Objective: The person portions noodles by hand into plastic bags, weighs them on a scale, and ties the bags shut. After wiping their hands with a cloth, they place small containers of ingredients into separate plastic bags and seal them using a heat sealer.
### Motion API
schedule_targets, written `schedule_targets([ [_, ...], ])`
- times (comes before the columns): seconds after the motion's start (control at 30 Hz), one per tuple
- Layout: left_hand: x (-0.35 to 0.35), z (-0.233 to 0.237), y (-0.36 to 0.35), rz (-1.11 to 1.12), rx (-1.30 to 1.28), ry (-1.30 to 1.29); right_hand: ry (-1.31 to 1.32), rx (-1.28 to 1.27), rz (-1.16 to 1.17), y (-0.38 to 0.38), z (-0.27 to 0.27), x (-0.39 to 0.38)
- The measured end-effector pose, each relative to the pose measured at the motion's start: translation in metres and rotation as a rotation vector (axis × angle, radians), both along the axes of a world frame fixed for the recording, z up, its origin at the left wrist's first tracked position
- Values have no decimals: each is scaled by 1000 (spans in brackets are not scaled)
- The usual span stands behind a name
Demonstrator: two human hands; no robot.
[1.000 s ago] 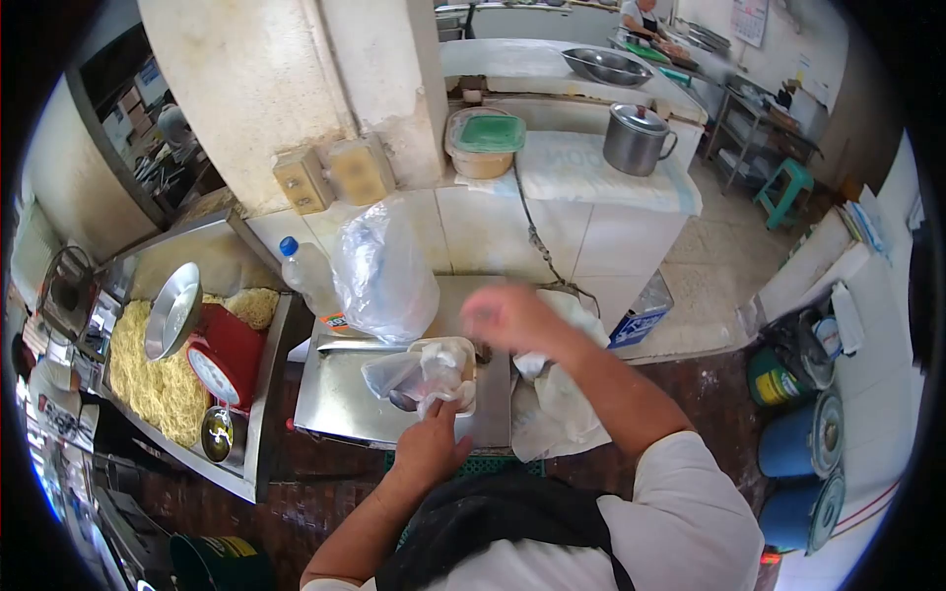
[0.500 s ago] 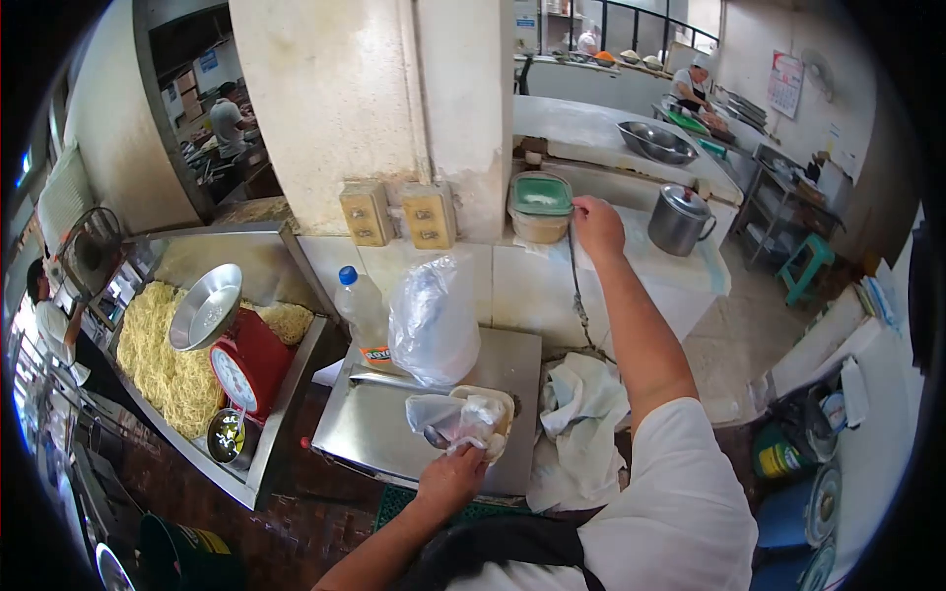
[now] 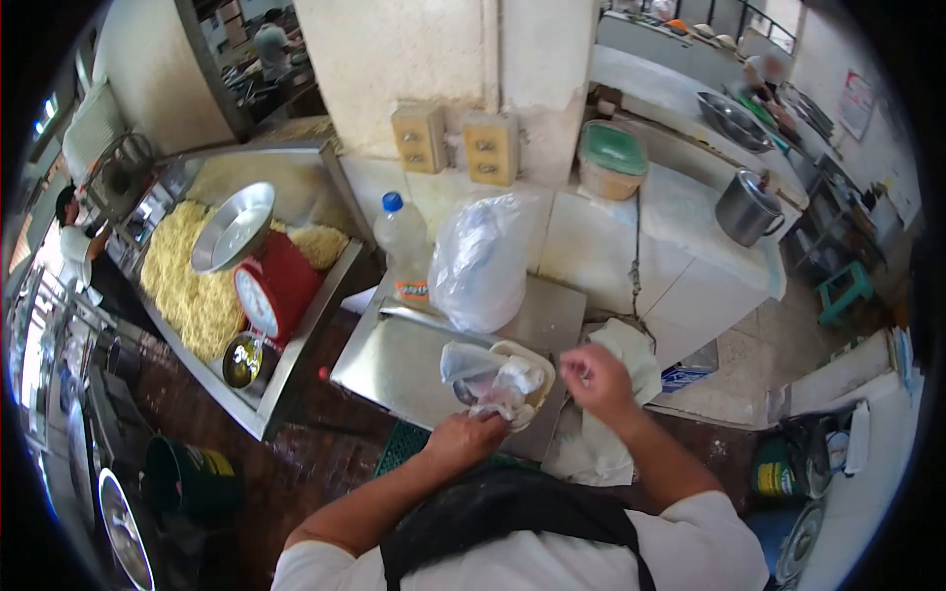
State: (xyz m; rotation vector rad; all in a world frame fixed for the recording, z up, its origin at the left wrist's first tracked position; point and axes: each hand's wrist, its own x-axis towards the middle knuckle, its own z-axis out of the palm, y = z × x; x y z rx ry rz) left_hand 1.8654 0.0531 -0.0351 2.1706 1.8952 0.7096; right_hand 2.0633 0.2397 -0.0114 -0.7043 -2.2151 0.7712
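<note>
My left hand [image 3: 463, 440] pinches the near edge of a small clear plastic bag [image 3: 468, 362], which lies partly over a cream-coloured tub [image 3: 540, 394]. Crumpled white plastic and something dark show in and beside the bag; I cannot make out the contents. To the right of the tub hovers my right hand [image 3: 599, 382], fingers curled together; what they hold, if anything, is too small to tell. The tub rests on a steel-topped box [image 3: 379, 369]. Behind it stand a large full clear plastic bag [image 3: 483, 261] and a blue-capped bottle [image 3: 399, 236].
On the left, a metal bin holds noodles [image 3: 187, 286], a red scale [image 3: 276, 291] with a pan, and a pot of oily liquid [image 3: 248, 362]. A green-lidded container [image 3: 613, 163] and a steel pot [image 3: 746, 207] stand on the tiled ledge. A cloth [image 3: 601, 443] hangs at the right.
My right hand has come back from the green-lidded container on the ledge to beside the tub. My left hand stays at the small bag. The view has shifted.
</note>
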Motion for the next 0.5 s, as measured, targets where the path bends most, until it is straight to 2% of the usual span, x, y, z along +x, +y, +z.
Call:
schedule_targets([
  [0.03,0,3,1,-6,-17,-21,12,-23,38,-19,-11,5],
  [0.13,3,5,10,30,-101,-49,-92,-55,185,-66,0,4],
  [0.17,4,7,11,26,-131,-61,-92,-67,185,-72,-7,3],
  [0.23,7,8,12,5,-138,-57,-282,-159,119,-71,-21,-2],
  [0.27,9,7,11,-5,-117,-87,-339,-111,101,-68,-21,-1],
  [0.33,13,19,10,-27,-85,-107,-315,-80,93,-64,-25,3],
  [0.5,13,58,-19,-178,341,-344,-270,-57,102,-59,-12,20],
])
